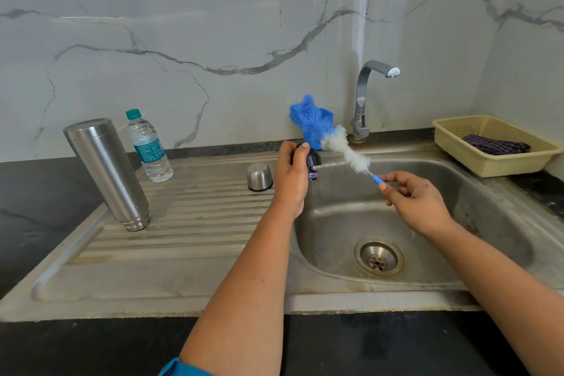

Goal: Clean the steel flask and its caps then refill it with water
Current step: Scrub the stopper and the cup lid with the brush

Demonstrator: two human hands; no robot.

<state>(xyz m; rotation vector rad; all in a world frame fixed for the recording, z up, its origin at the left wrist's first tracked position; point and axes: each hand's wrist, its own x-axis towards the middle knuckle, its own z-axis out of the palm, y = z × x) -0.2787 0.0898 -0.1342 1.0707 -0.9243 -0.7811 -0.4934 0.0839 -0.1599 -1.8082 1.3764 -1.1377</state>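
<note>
Bristled brush (332,137) slanting up-left, handle down-right

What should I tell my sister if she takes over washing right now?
Left hand grips the black inner stopper cap over the steel sink. Right hand pinches the blue-and-white bottle brush by its handle.
The tall steel flask stands upside down on the drainboard, the small steel cup cap beside it.
Tap is off. Left: finish scrubbing, then refill; plastic water bottle waits behind.
</note>
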